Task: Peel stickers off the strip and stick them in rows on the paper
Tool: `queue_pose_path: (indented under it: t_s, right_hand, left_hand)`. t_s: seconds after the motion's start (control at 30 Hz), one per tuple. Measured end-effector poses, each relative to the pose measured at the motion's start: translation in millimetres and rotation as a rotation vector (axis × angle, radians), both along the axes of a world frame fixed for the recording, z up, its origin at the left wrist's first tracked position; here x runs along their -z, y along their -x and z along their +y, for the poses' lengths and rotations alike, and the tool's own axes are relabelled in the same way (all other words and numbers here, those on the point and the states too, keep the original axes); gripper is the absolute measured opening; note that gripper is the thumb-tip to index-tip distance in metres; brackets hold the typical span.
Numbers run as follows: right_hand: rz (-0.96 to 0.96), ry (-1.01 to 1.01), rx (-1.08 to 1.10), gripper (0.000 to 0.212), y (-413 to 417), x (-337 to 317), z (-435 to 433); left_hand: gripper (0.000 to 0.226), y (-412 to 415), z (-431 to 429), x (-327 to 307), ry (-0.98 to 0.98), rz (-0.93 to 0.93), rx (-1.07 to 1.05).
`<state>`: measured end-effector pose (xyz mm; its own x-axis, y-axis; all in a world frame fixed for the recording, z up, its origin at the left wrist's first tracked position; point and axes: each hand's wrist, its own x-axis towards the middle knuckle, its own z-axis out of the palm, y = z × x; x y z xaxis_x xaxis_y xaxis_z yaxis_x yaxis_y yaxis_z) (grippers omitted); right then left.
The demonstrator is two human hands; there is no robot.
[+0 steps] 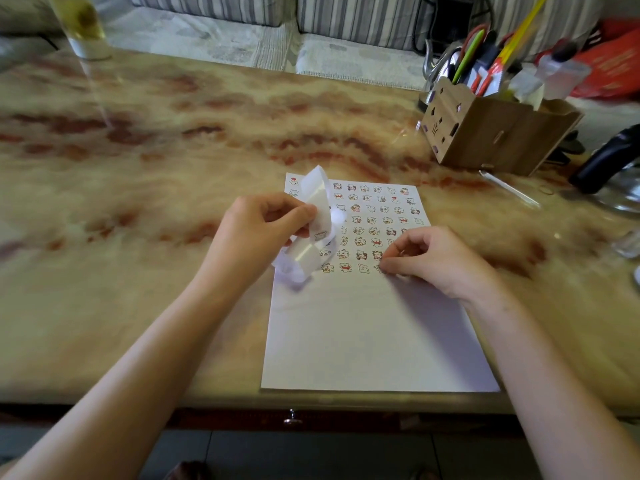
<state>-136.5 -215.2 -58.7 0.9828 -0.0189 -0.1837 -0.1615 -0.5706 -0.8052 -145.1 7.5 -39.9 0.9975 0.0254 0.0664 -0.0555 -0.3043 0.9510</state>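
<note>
A white sheet of paper lies on the marble table in front of me. Its upper half carries several rows of small cartoon stickers. My left hand pinches a curling glossy sticker strip, held over the paper's left edge. The strip loops down and hides part of the left sticker columns. My right hand rests on the paper with thumb and forefinger pressed together at the right end of the lowest sticker row. Whether a sticker sits under those fingertips cannot be told.
A cardboard organiser holding pens and scissors stands at the back right. Beside it lie a black object and a clear pen. A glass stands at the back left. The table's front edge runs just below the paper.
</note>
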Motion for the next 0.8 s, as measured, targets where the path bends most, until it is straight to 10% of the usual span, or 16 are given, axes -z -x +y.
queue_pose_path:
  t_s: [0.8]
  right_hand:
    - [0.042,-0.058,-0.025,0.026,-3.5,-0.3,-6.6]
  left_hand:
    - [0.017,0.5,-0.2,0.3,0.019,0.002,-0.002]
